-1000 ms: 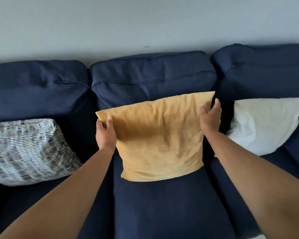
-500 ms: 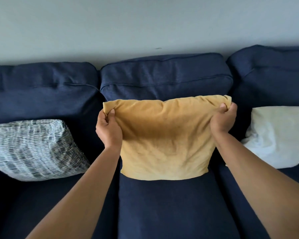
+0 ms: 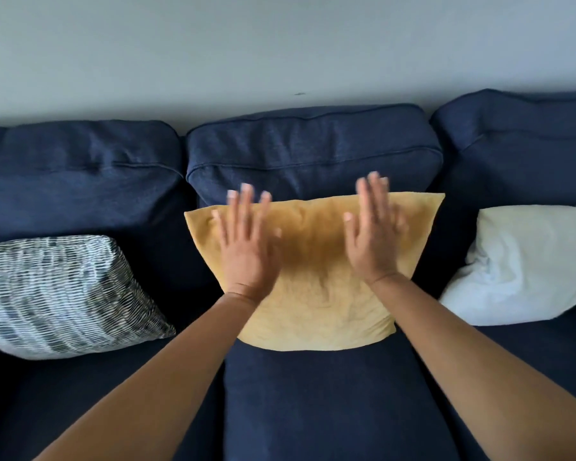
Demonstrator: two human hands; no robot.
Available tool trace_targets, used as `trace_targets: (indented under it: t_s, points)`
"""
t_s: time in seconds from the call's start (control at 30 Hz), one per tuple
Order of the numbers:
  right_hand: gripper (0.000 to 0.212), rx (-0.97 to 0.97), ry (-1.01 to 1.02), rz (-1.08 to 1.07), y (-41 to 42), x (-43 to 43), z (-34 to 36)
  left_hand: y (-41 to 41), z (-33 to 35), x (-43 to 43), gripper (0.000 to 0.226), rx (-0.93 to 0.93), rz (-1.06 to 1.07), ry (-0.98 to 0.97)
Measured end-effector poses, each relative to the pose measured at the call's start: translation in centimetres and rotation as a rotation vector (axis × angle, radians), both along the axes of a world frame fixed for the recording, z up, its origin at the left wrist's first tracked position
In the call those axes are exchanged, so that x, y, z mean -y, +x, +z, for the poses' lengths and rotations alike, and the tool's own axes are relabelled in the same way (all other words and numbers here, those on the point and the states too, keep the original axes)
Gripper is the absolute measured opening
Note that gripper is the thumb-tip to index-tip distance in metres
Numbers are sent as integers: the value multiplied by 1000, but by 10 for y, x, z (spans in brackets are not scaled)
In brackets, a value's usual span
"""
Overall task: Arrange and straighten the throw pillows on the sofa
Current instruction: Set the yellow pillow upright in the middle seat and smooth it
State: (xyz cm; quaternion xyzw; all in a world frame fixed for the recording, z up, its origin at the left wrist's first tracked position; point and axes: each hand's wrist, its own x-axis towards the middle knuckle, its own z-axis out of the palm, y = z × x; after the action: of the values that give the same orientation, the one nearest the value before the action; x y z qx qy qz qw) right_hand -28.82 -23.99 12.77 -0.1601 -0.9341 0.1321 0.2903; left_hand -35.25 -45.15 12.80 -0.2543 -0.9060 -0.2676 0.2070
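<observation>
In the head view, the yellow pillow (image 3: 316, 277) is standing on the middle seat of the blue sofa (image 3: 313, 151), leaning against the middle back cushion, its top edge tilting slightly up toward the right. The left hand (image 3: 246, 247) is lying flat over the pillow's upper left part, fingers spread wide and straight, gripping nothing; its fingertips are reaching past the pillow's top edge. The right hand (image 3: 373, 241) is doing the same over the upper right part, palm forward, fingers open and holding nothing. Both hands are blurring, so whether the palms are pressing the fabric cannot be told. Left of the yellow pillow, well apart, a black-and-white patterned pillow (image 3: 57, 294) is resting; right of it, a white pillow (image 3: 526, 264) is slumping against the sofa back.
</observation>
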Motion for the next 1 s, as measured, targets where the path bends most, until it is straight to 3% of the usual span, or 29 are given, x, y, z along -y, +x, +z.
trace_targets:
  t_s: [0.07,0.13,0.27,0.43,0.53,0.63,0.7,0.87,1.0]
  points:
    - [56,140,111,213,2,29,-16,14,-14,-13,55,-13,-220,-192]
    - [56,277,273,310,8,33,-35,10,-27,-14,58,49,-242,-418]
    - [58,515,309,101,11,-21,-48,-29,-42,2,64,123,-86,-703]
    - [66,588,114,-195,12,-75,-30,-54,-26,11,66,252,92,-527]
    - [64,469,101,-216,8,-61,-12,-39,-13,-2,62,137,-14,-437]
    - [64,423,220,24,4,-29,-6,-16,-13,-18,62,54,-246,-509]
    - [63,508,305,147,3,-17,-14,-12,-20,-17,65,102,-249,-636]
    - [63,679,215,-54,10,-41,-25,-36,-25,6,68,171,-87,-724]
    - [62,717,135,-166,24,-59,-14,-45,-13,17,67,255,4,-657]
